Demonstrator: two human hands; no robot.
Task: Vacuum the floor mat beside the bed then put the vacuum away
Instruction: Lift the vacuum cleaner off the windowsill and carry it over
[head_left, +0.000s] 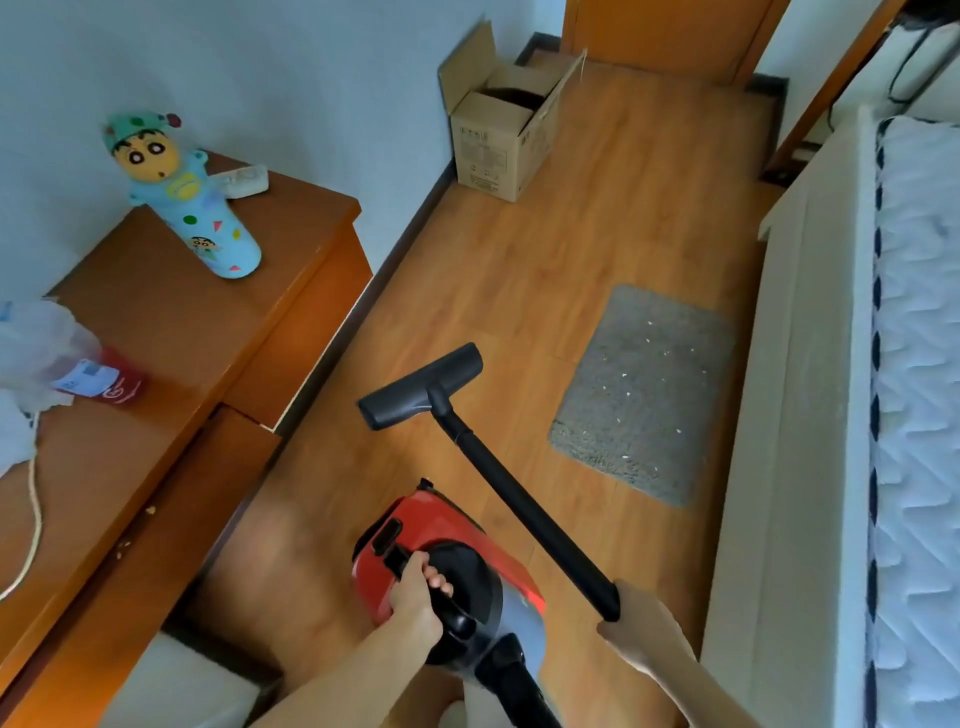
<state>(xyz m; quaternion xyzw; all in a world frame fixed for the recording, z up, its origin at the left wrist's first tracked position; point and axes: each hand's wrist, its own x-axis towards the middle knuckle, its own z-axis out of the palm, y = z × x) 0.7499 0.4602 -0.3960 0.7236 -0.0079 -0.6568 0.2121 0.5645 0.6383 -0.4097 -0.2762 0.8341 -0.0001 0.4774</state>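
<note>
A person's left hand (420, 590) curls its grip round the black handle of a red vacuum (441, 571) held low over the wooden floor (519, 270), while the right hand (644, 629) wraps the near end of the black tube (524, 509), fingers hidden on the far side. The tube slants forward and left to the nozzle (422, 387), which lies over bare floor, left of the grey mat (644, 389) and apart from it; whether it touches the floor cannot be told. The mat, dotted with pale crumbs, lies flat just beside the bed (831, 415) at right, whose frame edge runs along the mat's far side. At left a brown desk (171, 322) carries a cartoon-figure bottle (192, 202), a crumpled plastic bag (36, 353) and a pale cord (34, 519). An open cardboard box (498, 135) stands against the far wall, near an orange door (670, 31)
</note>
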